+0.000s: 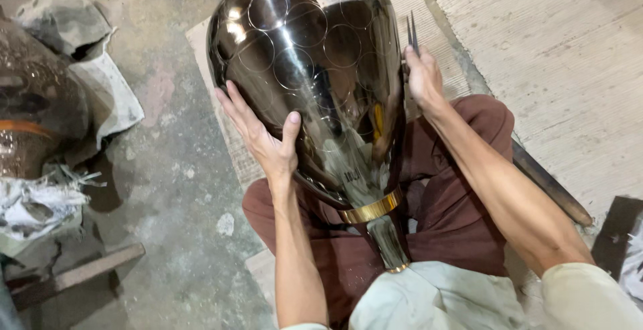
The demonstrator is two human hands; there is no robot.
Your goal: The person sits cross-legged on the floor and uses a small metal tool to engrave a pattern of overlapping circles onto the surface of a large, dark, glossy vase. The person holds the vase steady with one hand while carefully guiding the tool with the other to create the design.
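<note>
A large shiny dark metal vase [315, 69] with scribed circles lies tilted across my lap, its gold-banded neck [372, 209] pointing toward me. My left hand [261, 132] presses flat and open against the vase's left side, thumb on its front. My right hand [423, 75] rests on the vase's right flank and grips a thin two-pronged metal tool [411, 32], like a divider, whose points stick up past the fingers. I sit cross-legged in brown trousers [462, 189].
Woven mats [569, 55] cover the floor under and to the right of me. Another round metal vessel [33, 109] with crumpled cloth and paper [40, 203] sits at the left. A dark metal bar [549, 183] lies at the right, a wooden strip [74, 276] at the lower left.
</note>
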